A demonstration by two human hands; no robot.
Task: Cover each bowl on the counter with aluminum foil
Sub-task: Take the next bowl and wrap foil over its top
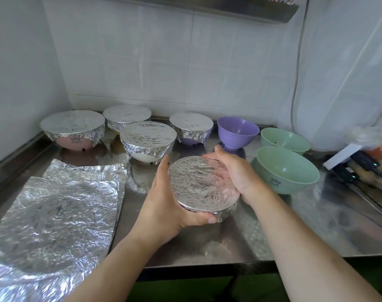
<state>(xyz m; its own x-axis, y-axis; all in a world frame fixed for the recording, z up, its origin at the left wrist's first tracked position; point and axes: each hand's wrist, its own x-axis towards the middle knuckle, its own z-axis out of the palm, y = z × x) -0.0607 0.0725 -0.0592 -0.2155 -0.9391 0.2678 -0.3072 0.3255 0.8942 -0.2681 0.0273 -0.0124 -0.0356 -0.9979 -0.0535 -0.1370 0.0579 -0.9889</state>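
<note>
Foil-covered bowl (204, 186) held between both hands just above the steel tabletop (294, 227), near its front middle. Left hand (163, 205) wrapped round the near-left side, thumb curled under the front rim, fingers pressed against the foil skirt. Right hand (235, 171) cupped round the far-right side, fingers curled over the back edge. Foil top flat and crinkled, folded down tight round the rim.

Four more covered bowls behind, toward the back-left corner: a pink bowl (73, 129) farthest left, a covered bowl at the wall (126, 116), a white bowl (148, 141) just in front of it and closest to the left hand, and a covered purple bowl (191, 127) to the right of those. White bowl nearly touching the left fingertips, crowding that side.

Uncovered bowls on the right: a small purple bowl (238, 131) just behind the right hand, a green bowl (284, 140) farther back, and a larger green bowl (287, 171) just beside the right wrist, hemming in that side.

Loose foil sheets (61, 214) stacked flat on the left of the tabletop, reaching to the front-left corner, well crumpled. Clutter at the far right edge: a white box (340, 156), dark cables (360, 164), and something orange in clear plastic (379, 147), too blurred to name.
</note>
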